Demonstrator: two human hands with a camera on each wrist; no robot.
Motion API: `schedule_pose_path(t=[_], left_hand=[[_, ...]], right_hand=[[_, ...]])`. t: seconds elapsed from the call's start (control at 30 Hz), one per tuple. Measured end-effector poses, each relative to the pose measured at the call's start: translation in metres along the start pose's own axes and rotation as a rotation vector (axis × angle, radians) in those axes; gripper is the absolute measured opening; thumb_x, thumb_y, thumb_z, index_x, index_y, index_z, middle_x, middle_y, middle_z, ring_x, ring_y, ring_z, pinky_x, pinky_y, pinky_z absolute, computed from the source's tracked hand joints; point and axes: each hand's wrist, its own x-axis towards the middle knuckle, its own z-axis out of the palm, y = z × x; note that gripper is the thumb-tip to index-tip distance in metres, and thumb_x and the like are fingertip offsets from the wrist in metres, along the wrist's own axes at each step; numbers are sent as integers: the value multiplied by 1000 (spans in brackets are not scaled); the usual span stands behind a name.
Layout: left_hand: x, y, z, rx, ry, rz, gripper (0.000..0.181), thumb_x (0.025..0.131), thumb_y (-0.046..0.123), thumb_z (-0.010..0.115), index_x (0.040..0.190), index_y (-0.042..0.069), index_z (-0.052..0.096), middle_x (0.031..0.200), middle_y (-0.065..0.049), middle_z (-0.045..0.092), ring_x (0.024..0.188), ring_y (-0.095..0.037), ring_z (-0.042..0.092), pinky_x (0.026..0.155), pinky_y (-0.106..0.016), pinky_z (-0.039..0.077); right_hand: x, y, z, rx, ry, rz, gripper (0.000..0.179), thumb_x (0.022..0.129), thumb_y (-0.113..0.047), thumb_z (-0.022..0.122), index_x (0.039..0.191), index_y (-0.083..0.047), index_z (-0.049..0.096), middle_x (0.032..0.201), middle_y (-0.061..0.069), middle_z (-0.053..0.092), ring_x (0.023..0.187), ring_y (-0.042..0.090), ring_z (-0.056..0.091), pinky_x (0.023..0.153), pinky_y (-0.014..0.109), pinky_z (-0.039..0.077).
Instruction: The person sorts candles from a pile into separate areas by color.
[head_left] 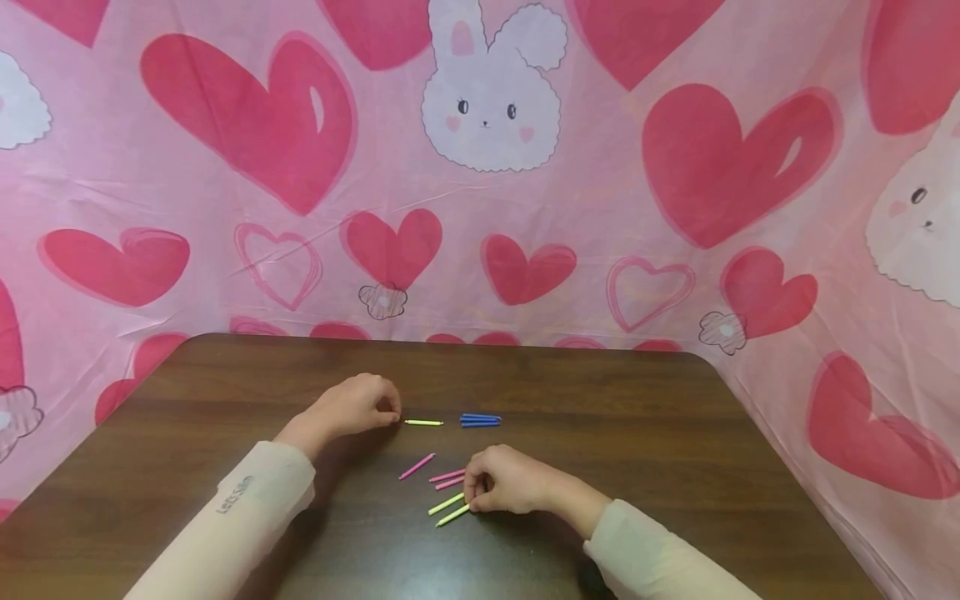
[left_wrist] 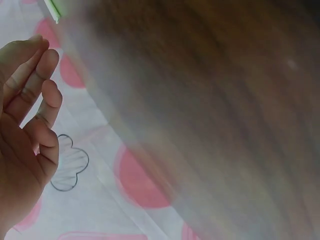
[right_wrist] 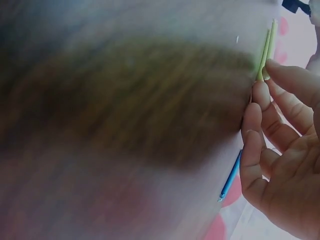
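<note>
My left hand [head_left: 356, 404] is by the left end of a yellow candle [head_left: 423, 422] lying on the table. In the left wrist view its fingertips are apart from that candle [left_wrist: 53, 10], and the loosely bent fingers hold nothing. Nearer to me, my right hand [head_left: 510, 482] pinches the end of a yellow candle [head_left: 453, 516] between thumb and index finger. Beside it lies another yellow candle [head_left: 446, 503], its right end hidden by the hand. Two pink candles [head_left: 447, 476] reach under the right fingers. One more pink candle [head_left: 417, 467] lies slanted to their left.
Several blue candles [head_left: 480, 421] lie side by side beyond the right hand. A dark wooden table [head_left: 600, 400] carries everything. Behind it and along its sides hangs a pink cloth [head_left: 390, 183] with hearts and rabbits.
</note>
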Motion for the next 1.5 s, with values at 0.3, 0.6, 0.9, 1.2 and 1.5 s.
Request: schedule_pose_path(t=[0.3, 0.6, 0.9, 1.2, 1.5], left_hand=[[-15, 2, -5, -4, 49, 18, 5, 85, 18, 76, 84, 21, 73, 80, 11, 65, 76, -11, 58, 76, -35, 54], [-32, 9, -7, 20, 96, 62, 5, 84, 19, 77, 84, 21, 73, 80, 12, 66, 73, -7, 58, 71, -30, 54], [-45, 18, -10, 58, 127, 105, 6, 84, 18, 77, 84, 23, 73, 80, 15, 64, 72, -5, 57, 68, -29, 51], [-52, 33, -8, 55, 126, 155, 6, 83, 17, 78, 84, 21, 74, 77, 16, 61, 71, -7, 56, 68, -26, 50], [-58, 45, -1, 53, 86, 180, 5, 83, 21, 78, 85, 22, 74, 79, 18, 61, 73, -2, 54, 70, -24, 51]], right_hand=[[-3, 6, -5, 16, 52, -54, 9, 84, -3, 73, 80, -11, 70, 73, -9, 60, 65, -5, 48, 62, 14, 44], [-9, 11, -14, 75, 82, -56, 4, 87, -8, 73, 84, -6, 71, 76, -6, 63, 67, -4, 49, 62, 16, 45], [-10, 15, -19, 103, 127, -32, 5, 86, -5, 74, 83, -8, 71, 75, -3, 64, 66, -1, 50, 61, 18, 46], [-6, 21, -23, 113, 159, 4, 6, 87, -7, 74, 83, -11, 71, 77, -4, 65, 68, 3, 52, 63, 20, 46], [-6, 25, -32, 139, 192, 25, 4, 89, -10, 73, 86, -7, 71, 79, -2, 65, 69, 5, 52, 64, 20, 47]])
